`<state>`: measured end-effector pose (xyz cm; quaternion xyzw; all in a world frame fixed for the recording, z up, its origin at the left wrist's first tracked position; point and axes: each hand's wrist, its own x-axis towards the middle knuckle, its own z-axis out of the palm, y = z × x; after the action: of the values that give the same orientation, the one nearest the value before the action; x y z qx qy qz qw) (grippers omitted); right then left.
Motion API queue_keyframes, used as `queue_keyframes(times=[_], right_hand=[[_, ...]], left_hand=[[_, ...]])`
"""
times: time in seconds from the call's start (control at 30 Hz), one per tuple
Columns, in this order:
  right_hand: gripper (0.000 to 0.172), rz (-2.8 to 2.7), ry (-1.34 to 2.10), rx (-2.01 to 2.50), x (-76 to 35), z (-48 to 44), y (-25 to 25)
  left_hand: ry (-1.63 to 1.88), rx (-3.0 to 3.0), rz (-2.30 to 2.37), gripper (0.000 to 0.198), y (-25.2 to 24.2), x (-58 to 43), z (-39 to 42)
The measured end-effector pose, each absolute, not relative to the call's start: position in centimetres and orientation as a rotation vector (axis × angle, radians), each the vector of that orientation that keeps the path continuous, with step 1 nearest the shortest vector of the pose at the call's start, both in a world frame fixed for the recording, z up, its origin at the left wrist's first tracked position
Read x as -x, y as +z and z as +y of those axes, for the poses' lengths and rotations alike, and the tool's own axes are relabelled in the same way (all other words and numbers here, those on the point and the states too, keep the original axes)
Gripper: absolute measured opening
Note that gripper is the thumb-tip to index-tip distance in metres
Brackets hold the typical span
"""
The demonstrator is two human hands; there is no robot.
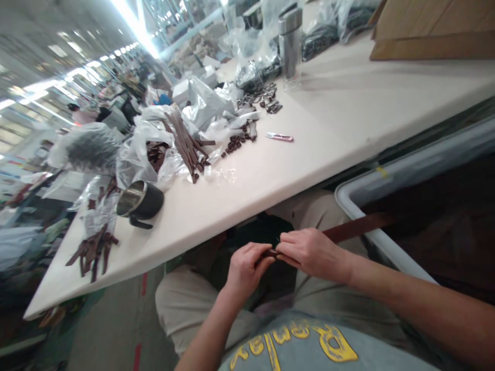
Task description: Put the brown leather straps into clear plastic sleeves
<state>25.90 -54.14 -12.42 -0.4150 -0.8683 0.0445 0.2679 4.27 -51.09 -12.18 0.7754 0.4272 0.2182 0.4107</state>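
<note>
Over my lap, my left hand point(249, 265) pinches the end of a dark brown strap point(353, 228) between thumb and fingers. Close beside it, my right hand point(309, 252) grips the same strap, and the two hands nearly touch. From behind the right hand the strap runs out to the right, over the rim of a white bin point(394, 252). The short piece between my fingertips is mostly covered, so its detail cannot be made out.
On the white table point(317, 139) lie thread snips point(279, 137), small brown loops point(235, 143), metal buckles point(270, 98) and brown strips point(181, 136). A dark mug point(141, 201), a steel-topped bottle point(290, 46), plastic bags point(209, 100) and a cardboard box point(433, 31) stand there too.
</note>
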Motion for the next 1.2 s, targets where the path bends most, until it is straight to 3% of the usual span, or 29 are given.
queue_keyframes(times=[0.2,0.4,0.53,0.77,0.97,1.2], right_hand=[[0.028,-2.341,0.18,1.137,-26.2,-53.8,-13.6],[0.025,-2.336,0.213,1.144,-26.3,-53.9,-13.7],[0.026,-2.278,0.236,1.173,-27.2,-53.2,-13.6],[0.025,-2.189,0.285,1.269,-29.2,-51.4,-13.8],[0.022,-2.204,0.301,1.297,-29.1,-51.4,-14.4],[0.02,-2.207,0.318,1.313,-29.2,-51.2,-14.5]], left_hand=[[0.308,-2.228,0.98,0.018,-12.6,-4.3,-49.8],[0.253,-2.23,0.941,0.024,-13.2,-4.7,-49.5],[0.225,-2.027,0.933,0.017,-11.6,-5.2,-47.9],[0.616,-2.064,1.202,0.023,-7.4,-6.7,-36.1],[0.752,-2.22,1.485,0.025,-7.6,-9.3,-24.2],[0.721,-2.222,1.609,0.011,-7.7,-10.9,-20.4]])
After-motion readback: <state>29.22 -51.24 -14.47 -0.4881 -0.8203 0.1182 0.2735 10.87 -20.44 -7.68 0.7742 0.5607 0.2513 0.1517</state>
